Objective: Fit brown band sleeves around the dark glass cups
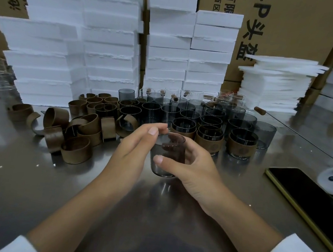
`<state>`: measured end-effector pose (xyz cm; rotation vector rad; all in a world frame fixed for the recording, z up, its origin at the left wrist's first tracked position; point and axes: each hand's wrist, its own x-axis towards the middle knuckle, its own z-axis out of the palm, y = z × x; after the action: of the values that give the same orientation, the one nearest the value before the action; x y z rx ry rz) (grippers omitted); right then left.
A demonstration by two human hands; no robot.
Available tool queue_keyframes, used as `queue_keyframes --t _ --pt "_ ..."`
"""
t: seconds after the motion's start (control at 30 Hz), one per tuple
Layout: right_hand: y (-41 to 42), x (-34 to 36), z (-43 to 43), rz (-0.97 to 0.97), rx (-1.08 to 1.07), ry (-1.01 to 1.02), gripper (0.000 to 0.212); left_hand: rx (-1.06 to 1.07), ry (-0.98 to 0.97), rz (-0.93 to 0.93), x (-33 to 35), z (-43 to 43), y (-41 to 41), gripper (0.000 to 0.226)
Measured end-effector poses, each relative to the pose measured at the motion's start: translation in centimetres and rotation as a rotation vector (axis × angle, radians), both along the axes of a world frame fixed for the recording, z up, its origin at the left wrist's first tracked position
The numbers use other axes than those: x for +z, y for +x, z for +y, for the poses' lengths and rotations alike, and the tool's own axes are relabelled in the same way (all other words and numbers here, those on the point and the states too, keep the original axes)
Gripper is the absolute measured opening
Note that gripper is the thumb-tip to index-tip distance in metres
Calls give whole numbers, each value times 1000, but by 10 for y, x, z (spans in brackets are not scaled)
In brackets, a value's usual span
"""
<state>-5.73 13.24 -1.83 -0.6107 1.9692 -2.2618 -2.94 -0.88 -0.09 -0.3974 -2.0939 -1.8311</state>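
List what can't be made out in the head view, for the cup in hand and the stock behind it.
Head view:
The held cup: the left hand and the right hand cover its sides, and the brown patch seen through the glass cannot be identified.
The sleeved cups: the stamp on the bands is too small to read.
The rear cups: hidden by the front rows, so they can't be counted.
The phone: cut off by the right edge.
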Motion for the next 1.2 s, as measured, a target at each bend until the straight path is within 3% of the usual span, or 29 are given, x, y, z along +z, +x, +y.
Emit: queue_keyframes --t 0.53,0.77,1.2 --pt "1 -1 -1 47 23 149 36 -66 -58 42 -1 -1 -2 39" --pt "2 0 -1 3 -67 255 47 -54 -90 107 1 1 0 37" --pt "-4 -2 -1 -51 -201 137 36 69 22 134 -2 -5 -6 34"
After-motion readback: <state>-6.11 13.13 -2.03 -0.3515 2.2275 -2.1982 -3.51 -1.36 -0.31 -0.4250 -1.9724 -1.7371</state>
